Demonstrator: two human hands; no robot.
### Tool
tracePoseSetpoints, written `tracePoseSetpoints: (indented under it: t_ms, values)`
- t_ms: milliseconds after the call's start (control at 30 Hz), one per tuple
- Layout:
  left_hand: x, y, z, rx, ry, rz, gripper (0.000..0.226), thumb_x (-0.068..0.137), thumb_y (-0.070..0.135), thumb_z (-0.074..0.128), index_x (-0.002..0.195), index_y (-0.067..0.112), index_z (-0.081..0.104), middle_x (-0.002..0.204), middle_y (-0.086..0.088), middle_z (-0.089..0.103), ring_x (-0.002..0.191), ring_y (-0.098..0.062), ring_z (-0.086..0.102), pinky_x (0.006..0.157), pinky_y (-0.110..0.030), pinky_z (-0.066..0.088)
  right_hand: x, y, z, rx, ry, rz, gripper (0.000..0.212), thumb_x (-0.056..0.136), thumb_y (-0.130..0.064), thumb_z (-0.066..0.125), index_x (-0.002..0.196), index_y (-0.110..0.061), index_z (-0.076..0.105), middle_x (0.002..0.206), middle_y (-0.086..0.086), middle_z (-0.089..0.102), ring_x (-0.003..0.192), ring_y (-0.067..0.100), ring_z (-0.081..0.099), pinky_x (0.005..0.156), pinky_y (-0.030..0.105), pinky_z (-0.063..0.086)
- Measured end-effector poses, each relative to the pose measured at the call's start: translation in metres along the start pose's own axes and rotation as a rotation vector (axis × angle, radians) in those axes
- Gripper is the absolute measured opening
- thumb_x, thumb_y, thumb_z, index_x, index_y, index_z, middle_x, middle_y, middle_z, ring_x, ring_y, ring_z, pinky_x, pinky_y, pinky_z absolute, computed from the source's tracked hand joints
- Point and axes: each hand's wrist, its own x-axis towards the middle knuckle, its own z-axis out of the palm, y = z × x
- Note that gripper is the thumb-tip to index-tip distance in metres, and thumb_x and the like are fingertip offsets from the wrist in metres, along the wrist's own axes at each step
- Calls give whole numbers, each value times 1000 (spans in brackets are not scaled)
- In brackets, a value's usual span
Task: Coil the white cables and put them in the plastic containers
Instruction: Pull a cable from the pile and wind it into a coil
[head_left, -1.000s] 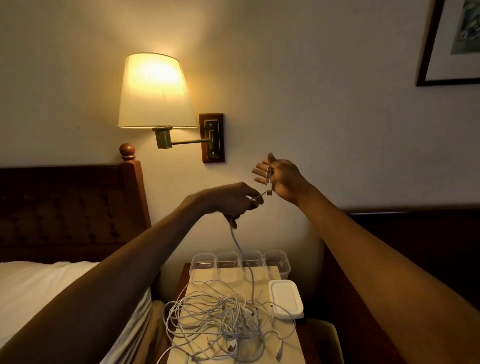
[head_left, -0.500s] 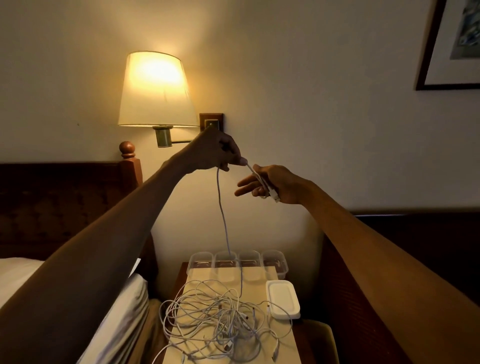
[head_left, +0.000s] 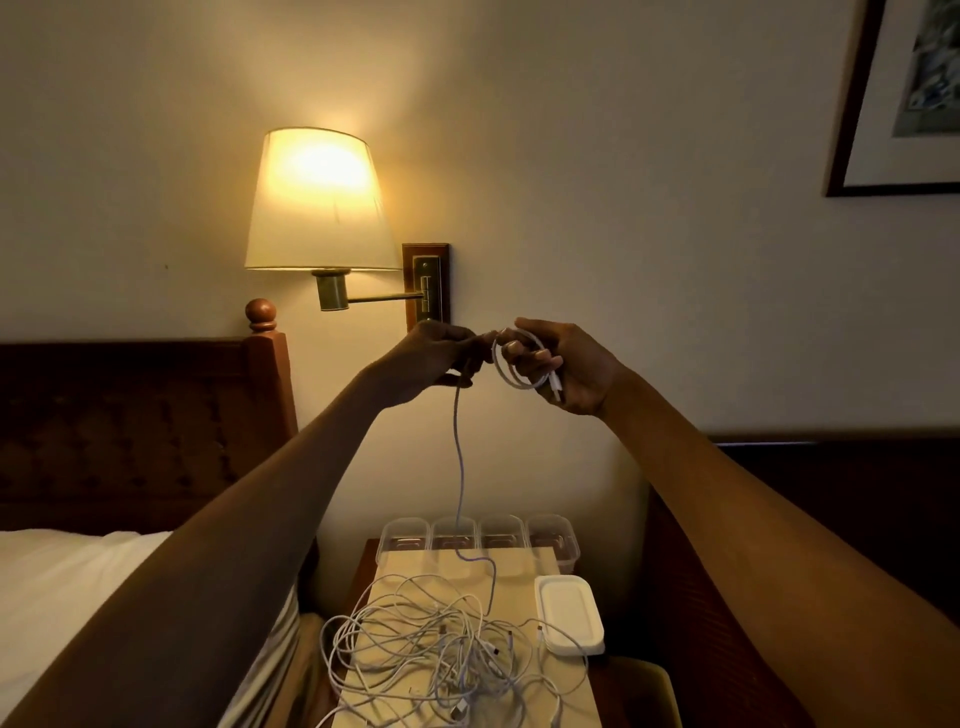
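Both hands are raised in front of the wall. My right hand (head_left: 569, 366) holds a small loop of white cable (head_left: 511, 371), its plug end lying across the palm. My left hand (head_left: 434, 361) pinches the same cable just left of the loop. From there the cable hangs down to a tangled pile of white cables (head_left: 441, 654) on the nightstand. Several clear plastic containers (head_left: 405, 538) stand in a row at the back of the nightstand. A stack of white lids (head_left: 569, 613) lies to the right of the pile.
A lit wall lamp (head_left: 322, 202) hangs just above and left of my hands, on a wooden wall plate (head_left: 427, 283). A bed with a dark headboard (head_left: 130, 426) is at the left. A picture frame (head_left: 904, 98) hangs at the upper right. Dark furniture stands to the right.
My left hand has come down from beside the lamp plate and met the right hand. A loop of cable now sits in my right hand, where before only the end lay.
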Motion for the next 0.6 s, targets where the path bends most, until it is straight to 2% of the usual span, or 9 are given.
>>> tracePoseSetpoints:
  t_ms: [67, 133, 200, 267, 300, 400, 467, 533, 600]
  values:
    - [-3, -2, 7, -159, -49, -87, 17, 99, 16, 55, 96, 8, 69, 85, -9, 63, 84, -21, 62, 79, -33, 57, -3, -1, 0, 38, 53, -72, 27, 104, -21, 39, 99, 0, 56, 80, 14, 66, 47, 10, 61, 39, 14, 46]
    - [-5, -5, 14, -237, -109, -128, 18, 100, 16, 52, 107, 5, 65, 90, -11, 64, 89, -23, 63, 86, -39, 55, -3, -4, 1, 47, 78, -135, 32, 105, -22, 36, 103, 0, 59, 96, 18, 71, 60, 14, 69, 49, 18, 55]
    - [-8, -10, 23, -196, -150, -145, 21, 102, 18, 49, 112, 4, 62, 95, -13, 66, 93, -26, 66, 90, -42, 55, -3, -9, 2, 50, 64, -196, 34, 106, -24, 34, 98, -2, 58, 118, 23, 66, 82, 22, 73, 71, 25, 60]
    - [-11, -12, 33, -158, -187, -170, 23, 103, 20, 46, 112, 4, 60, 95, -15, 65, 97, -31, 68, 91, -44, 55, 1, -14, -1, 50, 47, -248, 36, 107, -27, 30, 96, -4, 55, 129, 25, 59, 110, 31, 66, 94, 37, 54]
    - [-12, -12, 37, -148, -209, -180, 24, 104, 21, 44, 110, 4, 59, 95, -17, 64, 98, -34, 68, 91, -45, 56, 3, -16, -2, 35, 53, -264, 38, 107, -29, 27, 99, -5, 55, 133, 24, 57, 119, 33, 61, 101, 41, 49]
    - [-15, -14, 47, -90, -268, -189, 26, 106, 21, 38, 112, 5, 57, 95, -20, 62, 97, -38, 69, 88, -45, 57, 8, -22, -6, -88, 144, -309, 44, 107, -33, 22, 122, -7, 55, 144, 20, 48, 133, 34, 47, 109, 46, 39]
    - [-16, -16, 51, -26, -321, -202, 27, 107, 24, 36, 118, 11, 57, 90, -18, 62, 89, -36, 70, 83, -42, 59, 11, -26, -7, -173, 254, -370, 46, 107, -33, 23, 128, -7, 55, 152, 18, 38, 140, 34, 36, 114, 46, 31]
    - [-15, -15, 55, 70, -350, -236, 29, 107, 27, 35, 125, 18, 57, 81, -13, 60, 75, -28, 66, 73, -35, 58, 15, -32, -15, -270, 367, -409, 46, 107, -34, 26, 130, -8, 57, 155, 19, 31, 143, 37, 29, 118, 46, 26]
    - [-12, -6, 56, 291, -290, -193, 29, 106, 24, 37, 125, 20, 59, 79, -6, 56, 65, -16, 57, 62, -27, 52, 17, -34, -25, -488, 469, -401, 46, 106, -39, 28, 130, -15, 59, 148, 27, 36, 136, 43, 36, 116, 47, 30]
